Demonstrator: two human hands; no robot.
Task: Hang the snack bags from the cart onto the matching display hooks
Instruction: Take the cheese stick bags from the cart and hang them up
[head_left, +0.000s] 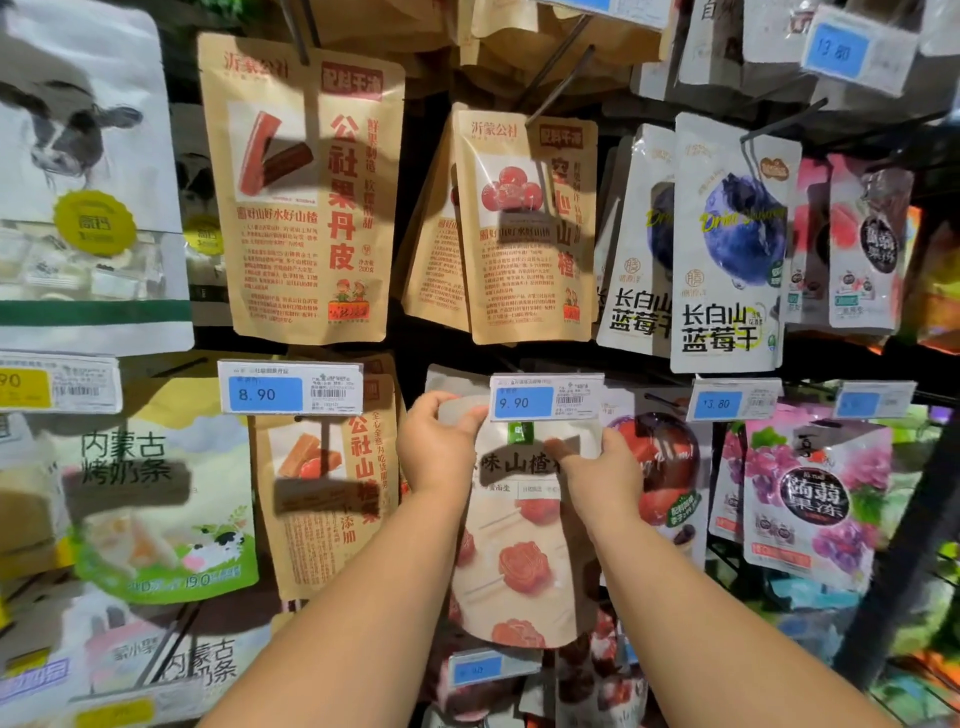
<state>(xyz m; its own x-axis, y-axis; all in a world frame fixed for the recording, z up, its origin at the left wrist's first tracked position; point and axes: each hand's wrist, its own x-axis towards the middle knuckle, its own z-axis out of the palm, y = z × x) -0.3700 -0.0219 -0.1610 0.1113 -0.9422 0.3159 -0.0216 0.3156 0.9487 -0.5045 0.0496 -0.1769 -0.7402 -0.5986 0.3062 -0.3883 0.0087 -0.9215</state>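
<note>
— Where is the hawthorn snack bag (511, 551) held?
— Just under the 9.90 price tag (545, 397); its top corners are gripped by the left hand (439, 452) and right hand (597, 480).

Two bare forearms enter from the bottom edge of the view, both uncovered all the way down; no sleeve, cuff or glove shows on either. The arms are full and rounded, narrowing a little toward the wrists. The left hand (439, 452) is broad, with short, plump fingers and a thick thumb. The right hand (597, 470) has the same build. Neither wrist carries a watch, band or bracelet, and no ring shows on the fingers in view. Fingernails are too blurred to tell.
</note>
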